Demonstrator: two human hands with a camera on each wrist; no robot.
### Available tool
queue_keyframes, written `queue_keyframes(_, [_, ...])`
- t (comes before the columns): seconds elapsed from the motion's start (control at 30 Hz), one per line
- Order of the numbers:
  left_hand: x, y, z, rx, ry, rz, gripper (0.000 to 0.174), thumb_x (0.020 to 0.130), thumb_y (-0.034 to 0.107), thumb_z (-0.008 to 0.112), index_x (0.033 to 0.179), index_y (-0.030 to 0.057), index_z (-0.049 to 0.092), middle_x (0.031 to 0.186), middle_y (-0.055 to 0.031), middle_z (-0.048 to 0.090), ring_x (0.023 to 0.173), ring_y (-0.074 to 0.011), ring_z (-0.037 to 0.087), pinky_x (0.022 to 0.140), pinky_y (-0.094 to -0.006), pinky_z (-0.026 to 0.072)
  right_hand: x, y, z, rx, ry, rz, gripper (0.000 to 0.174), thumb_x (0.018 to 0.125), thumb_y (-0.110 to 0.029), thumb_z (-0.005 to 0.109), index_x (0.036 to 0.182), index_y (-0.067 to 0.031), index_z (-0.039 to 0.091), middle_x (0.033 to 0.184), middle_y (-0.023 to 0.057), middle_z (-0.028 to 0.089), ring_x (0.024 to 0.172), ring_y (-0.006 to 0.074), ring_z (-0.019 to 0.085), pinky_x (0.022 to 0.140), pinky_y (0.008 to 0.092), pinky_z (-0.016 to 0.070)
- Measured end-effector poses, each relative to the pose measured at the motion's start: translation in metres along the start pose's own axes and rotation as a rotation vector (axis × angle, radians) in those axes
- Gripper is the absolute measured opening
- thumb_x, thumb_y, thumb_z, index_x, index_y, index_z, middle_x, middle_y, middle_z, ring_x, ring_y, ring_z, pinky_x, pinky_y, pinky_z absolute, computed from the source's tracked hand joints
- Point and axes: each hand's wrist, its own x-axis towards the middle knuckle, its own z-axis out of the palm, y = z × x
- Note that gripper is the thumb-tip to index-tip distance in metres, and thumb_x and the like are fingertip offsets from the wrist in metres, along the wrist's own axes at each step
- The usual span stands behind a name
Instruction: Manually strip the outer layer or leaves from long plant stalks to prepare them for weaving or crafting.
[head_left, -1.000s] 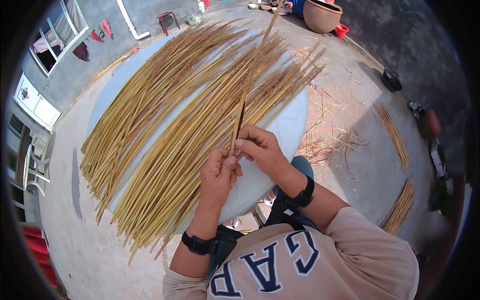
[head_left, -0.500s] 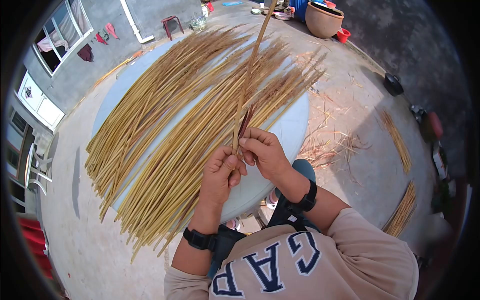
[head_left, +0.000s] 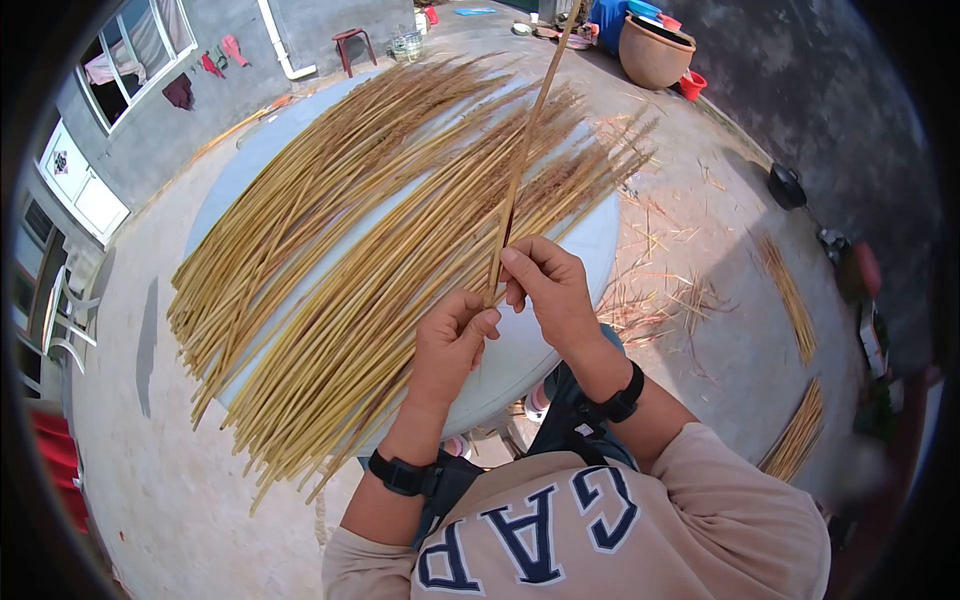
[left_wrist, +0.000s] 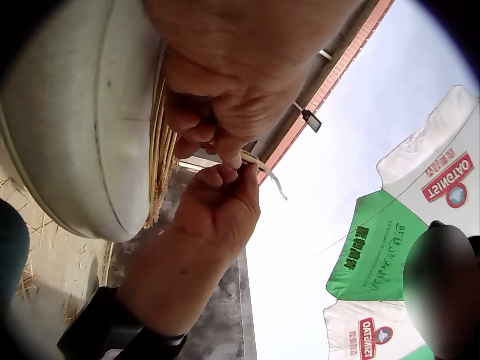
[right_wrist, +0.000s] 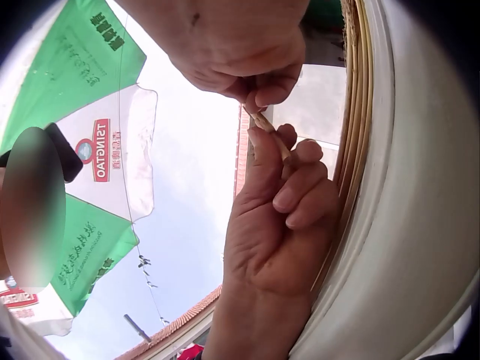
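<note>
One long dry stalk rises at a slant over the table, its top leaving the head view. My left hand grips its lower end with thumb and curled fingers. Just above, my right hand pinches the stalk between thumb and forefinger, beside a dark strip along it. Both hands meet closely at the stalk in the right wrist view, where its pale end shows between the fingertips. A thin pale shred hangs out past the fingers in the left wrist view. Two wide rows of feathery-topped stalks lie beneath.
The stalks lie on a round pale table. Scattered husk bits litter the concrete floor on the right, near two small stalk bundles. A clay pot and a red stool stand farther back.
The stalk's top has swung to the right, and both hands have shifted slightly right. A dark strip that stood out from the stalk half a second ago now lies along it.
</note>
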Motion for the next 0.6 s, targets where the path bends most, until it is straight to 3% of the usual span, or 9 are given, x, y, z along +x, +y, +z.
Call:
queue_keyframes(0.17, [0.002, -0.005, -0.006, 0.079, 0.002, 0.014, 0.016, 0.085, 0.018, 0.059, 0.084, 0.003, 0.053, 0.063, -0.0057, 0.057, 0.041, -0.0031, 0.039, 0.036, -0.016, 0.0282, -0.005, -0.004, 0.004, -0.076, -0.019, -0.063, 0.016, 0.086, -0.016, 0.058, 0.086, -0.0004, 0.058, 0.068, -0.0003, 0.055, 0.052, 0.0032, 0.049, 0.043, 0.0169, 0.0382])
queue_keyframes(0.23, [0.002, -0.005, -0.007, -0.039, -0.038, -0.014, 0.018, 0.084, 0.019, 0.061, 0.083, 0.0033, 0.053, 0.062, -0.0056, 0.057, 0.041, -0.0038, 0.04, 0.036, -0.0163, 0.0288, -0.005, -0.005, 0.004, -0.095, -0.035, -0.057, 0.016, 0.086, -0.017, 0.058, 0.087, -0.0005, 0.058, 0.068, -0.0003, 0.056, 0.053, 0.0033, 0.049, 0.044, 0.017, 0.0385])
queue_keyframes(0.37, [0.001, -0.003, -0.004, 0.013, -0.064, -0.035, 0.018, 0.085, 0.019, 0.06, 0.086, 0.0024, 0.054, 0.064, -0.0047, 0.057, 0.042, -0.0047, 0.042, 0.037, -0.0169, 0.0303, -0.003, -0.005, 0.003, -0.157, -0.049, -0.072, 0.016, 0.084, -0.015, 0.06, 0.084, 0.0003, 0.057, 0.068, 0.0005, 0.055, 0.054, 0.004, 0.049, 0.046, 0.0189, 0.039])
queue_keyframes(0.47, [-0.002, 0.004, 0.002, 0.145, 0.023, 0.09, 0.02, 0.084, 0.019, 0.061, 0.092, 0.0011, 0.055, 0.068, -0.0035, 0.058, 0.046, -0.0053, 0.044, 0.04, -0.0176, 0.0332, -0.004, -0.003, -0.004, -0.391, -0.086, -0.088, 0.015, 0.081, -0.013, 0.063, 0.08, 0.0013, 0.057, 0.064, 0.0014, 0.054, 0.055, 0.0049, 0.048, 0.048, 0.0208, 0.0388])
queue_keyframes(0.53, [-0.003, 0.008, 0.003, -0.005, 0.158, 0.256, 0.022, 0.081, 0.019, 0.065, 0.093, 0.0019, 0.056, 0.069, -0.0026, 0.057, 0.048, -0.0047, 0.043, 0.042, -0.0181, 0.034, -0.008, -0.004, -0.005, -0.439, -0.164, -0.061, 0.014, 0.079, -0.012, 0.063, 0.079, 0.0014, 0.057, 0.062, 0.0015, 0.053, 0.055, 0.0052, 0.047, 0.048, 0.0213, 0.0384])
queue_keyframes(0.6, [-0.001, 0.007, -0.006, -0.081, 0.15, 0.222, 0.022, 0.081, 0.018, 0.065, 0.092, 0.0023, 0.056, 0.069, -0.0025, 0.057, 0.049, -0.0046, 0.043, 0.043, -0.0181, 0.034, -0.015, -0.003, -0.002, -0.484, -0.244, -0.028, 0.014, 0.078, -0.01, 0.064, 0.077, 0.0014, 0.057, 0.06, 0.0016, 0.052, 0.055, 0.0054, 0.047, 0.048, 0.0218, 0.0381])
